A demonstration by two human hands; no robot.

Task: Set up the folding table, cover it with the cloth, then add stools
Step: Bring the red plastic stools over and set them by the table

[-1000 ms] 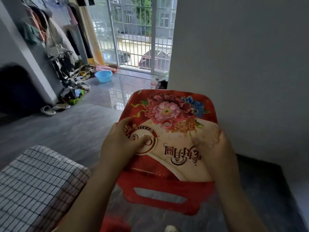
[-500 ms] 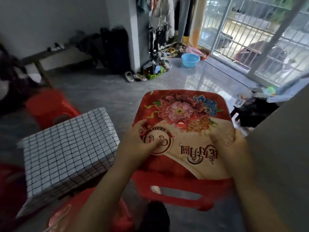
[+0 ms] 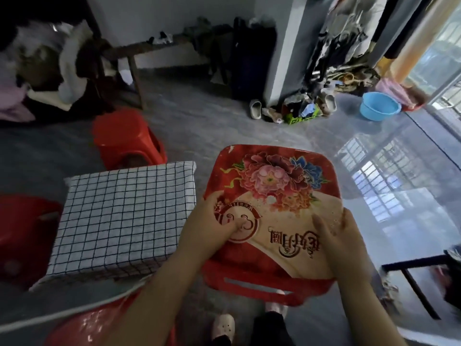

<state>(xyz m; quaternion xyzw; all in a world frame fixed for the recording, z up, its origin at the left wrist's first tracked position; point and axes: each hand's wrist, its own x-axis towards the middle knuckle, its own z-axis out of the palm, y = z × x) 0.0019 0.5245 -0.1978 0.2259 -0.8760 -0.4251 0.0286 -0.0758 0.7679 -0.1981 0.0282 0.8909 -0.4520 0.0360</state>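
Note:
I carry a red plastic stool (image 3: 274, 193) with a flower print on its seat, held in the air in front of me. My left hand (image 3: 212, 228) grips the seat's left edge, thumb on top. My right hand (image 3: 341, 236) grips the right edge the same way. The low folding table (image 3: 122, 216), covered with a white black-checked cloth, stands just left of the stool. A red stool (image 3: 124, 141) sits behind the table, another (image 3: 22, 231) at its left, and a third (image 3: 82, 328) at its near side.
A blue basin (image 3: 379, 106), shoes and a green basket (image 3: 299, 116) lie by the pillar at the back right. A bench with clothes (image 3: 154, 46) lines the back wall. A dark metal frame (image 3: 411, 278) stands at my right. My feet (image 3: 224, 325) are below the stool.
My view has swung left from the wall and window toward the room. The covered table and the red stools around it came into view. Both hands keep the same hold on the stool.

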